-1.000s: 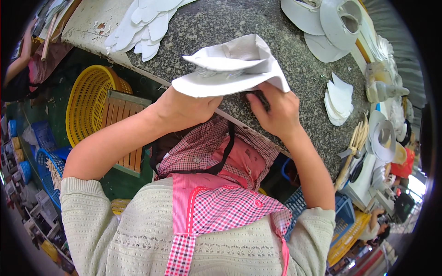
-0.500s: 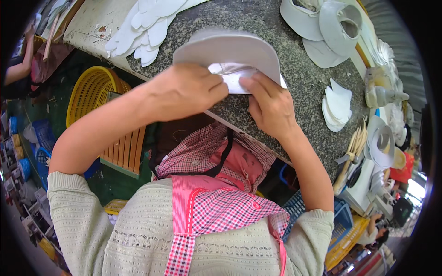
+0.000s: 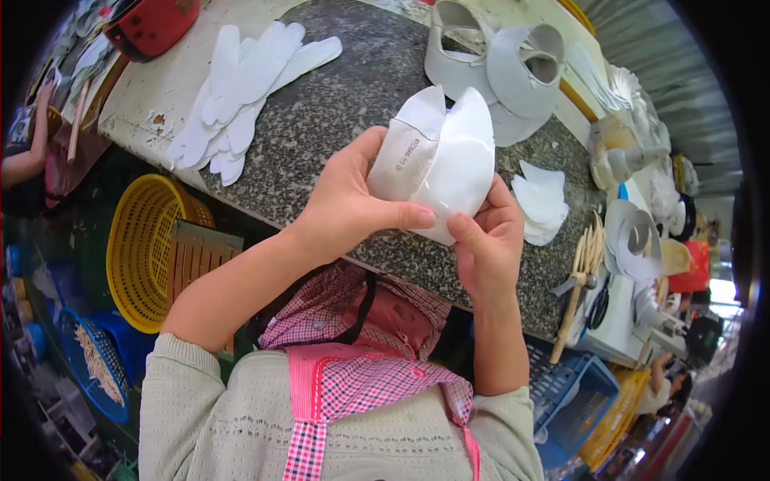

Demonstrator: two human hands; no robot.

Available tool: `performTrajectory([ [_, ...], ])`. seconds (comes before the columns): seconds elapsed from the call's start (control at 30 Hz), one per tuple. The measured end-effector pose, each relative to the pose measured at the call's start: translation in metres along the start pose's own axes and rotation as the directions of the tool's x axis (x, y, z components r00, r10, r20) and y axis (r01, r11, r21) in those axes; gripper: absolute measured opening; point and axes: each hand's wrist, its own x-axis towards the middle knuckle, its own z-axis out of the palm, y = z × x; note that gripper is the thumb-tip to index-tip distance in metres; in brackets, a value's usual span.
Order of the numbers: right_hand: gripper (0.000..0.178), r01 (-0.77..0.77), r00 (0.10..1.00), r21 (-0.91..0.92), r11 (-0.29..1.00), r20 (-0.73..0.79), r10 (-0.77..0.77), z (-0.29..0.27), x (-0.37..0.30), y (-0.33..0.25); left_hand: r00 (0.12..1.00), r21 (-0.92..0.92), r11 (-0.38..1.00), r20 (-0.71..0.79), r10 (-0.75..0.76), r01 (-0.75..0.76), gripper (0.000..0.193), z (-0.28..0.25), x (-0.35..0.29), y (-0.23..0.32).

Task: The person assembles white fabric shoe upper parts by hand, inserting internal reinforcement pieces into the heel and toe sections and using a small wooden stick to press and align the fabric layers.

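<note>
A white shoe upper (image 3: 461,160), part glossy and part matt, is held up above the speckled stone slab (image 3: 337,104). Its two pointed ends face away from me. My left hand (image 3: 353,196) grips its left side, thumb laid along the lower edge. On the right side my right hand (image 3: 491,240) pinches it, with the thumb in front and the fingers partly hidden behind. Just beyond it lie more white uppers (image 3: 525,84), overlapping each other. A small stack of white cut pieces (image 3: 541,204) rests right of my right hand.
Long white sole-shaped pieces (image 3: 249,80) are fanned out at the slab's far left. A red pot (image 3: 152,28) stands behind them. Below left is a yellow basket (image 3: 132,256). Along the right edge are a squeeze bottle (image 3: 630,160), wooden sticks (image 3: 589,248) and a blue crate (image 3: 589,409).
The upper has been raised and turned, so its broad curved side no longer faces away and its pointed ends show. Both hands have shifted their hold to its sides. My view has swung.
</note>
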Motion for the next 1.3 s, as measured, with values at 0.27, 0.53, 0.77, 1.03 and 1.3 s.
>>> performTrajectory([
  [0.27,0.035,0.294,0.949,-0.252,0.922,0.191,-0.250,-0.038,-0.007,-0.017,0.871,0.011,0.997,0.487,-0.067,0.071,0.059,-0.027,0.036,0.001],
  [0.53,0.026,0.426,0.835,-0.873,0.239,0.277,-0.476,-0.109,-0.026,-0.015,0.912,0.504,0.861,0.323,-0.252,0.059,0.028,-0.029,0.083,-0.017],
  [0.77,0.023,-0.582,0.745,-0.777,-0.240,-0.391,-0.541,-0.277,-0.035,-0.102,0.789,0.694,0.586,0.597,-0.145,-0.417,0.023,0.006,0.096,0.005],
  [1.03,0.011,-0.474,0.748,-0.874,0.113,-0.466,-0.472,-0.299,0.005,-0.112,0.844,0.723,0.639,0.494,-0.210,-0.264,0.022,-0.003,0.098,0.004],
  [1.3,0.041,-0.683,0.729,-0.682,-0.261,-0.618,-0.293,-0.301,-0.039,-0.108,0.893,0.733,0.661,0.392,-0.219,-0.161,0.018,-0.015,0.087,-0.003],
])
